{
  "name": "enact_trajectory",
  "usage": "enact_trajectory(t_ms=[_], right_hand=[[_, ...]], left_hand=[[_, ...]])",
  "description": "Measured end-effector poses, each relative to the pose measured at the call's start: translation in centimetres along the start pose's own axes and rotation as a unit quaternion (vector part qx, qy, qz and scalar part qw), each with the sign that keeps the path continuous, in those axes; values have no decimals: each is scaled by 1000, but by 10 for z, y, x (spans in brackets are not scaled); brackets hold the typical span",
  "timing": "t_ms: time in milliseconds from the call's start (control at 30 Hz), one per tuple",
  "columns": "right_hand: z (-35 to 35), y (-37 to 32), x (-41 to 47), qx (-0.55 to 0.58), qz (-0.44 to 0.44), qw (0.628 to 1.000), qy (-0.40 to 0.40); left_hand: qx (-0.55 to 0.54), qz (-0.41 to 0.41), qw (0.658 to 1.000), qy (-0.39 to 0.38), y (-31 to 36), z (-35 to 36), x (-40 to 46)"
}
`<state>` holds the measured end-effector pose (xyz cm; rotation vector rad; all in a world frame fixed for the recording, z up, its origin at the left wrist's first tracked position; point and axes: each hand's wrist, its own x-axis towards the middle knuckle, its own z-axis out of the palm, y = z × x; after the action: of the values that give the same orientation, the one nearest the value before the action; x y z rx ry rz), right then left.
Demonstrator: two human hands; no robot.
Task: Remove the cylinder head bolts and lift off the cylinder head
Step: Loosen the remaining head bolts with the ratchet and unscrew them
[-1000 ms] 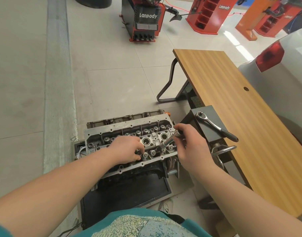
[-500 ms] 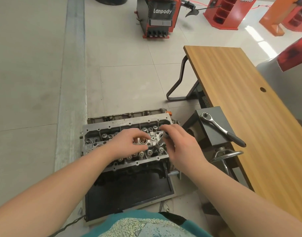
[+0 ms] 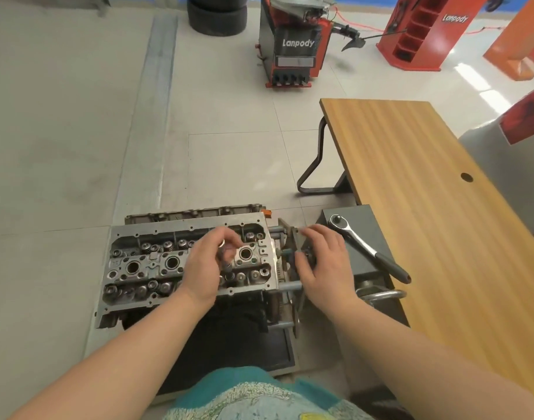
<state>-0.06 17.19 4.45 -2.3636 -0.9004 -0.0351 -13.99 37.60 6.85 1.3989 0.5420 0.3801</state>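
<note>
2 hands work at the cylinder head (image 3: 156, 262), near left of the counter (image 3: 426, 207): left hand (image 3: 209, 262) pinches a bolt (image 3: 225, 257); right hand (image 3: 323, 262), fingers loosely curled, rests on the stand bracket (image 3: 293, 237).

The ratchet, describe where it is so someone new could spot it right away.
Find the long wooden table on the right. At its near corner sits a dark grey box, just right of the right hand. The ratchet lies diagonally across it: the only shiny chrome tool with a black grip.
</note>
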Motion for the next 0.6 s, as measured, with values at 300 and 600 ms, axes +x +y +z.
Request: enact_trajectory(t_ms=[300, 600], right_hand=[[-11, 156, 53, -185, 209, 946, -168], [-10, 182, 78, -242, 113, 929, -256]], left_hand=[[22, 8, 997, 73, 2, 26, -7], [-70, -11, 990, 122, 8, 15, -18]])
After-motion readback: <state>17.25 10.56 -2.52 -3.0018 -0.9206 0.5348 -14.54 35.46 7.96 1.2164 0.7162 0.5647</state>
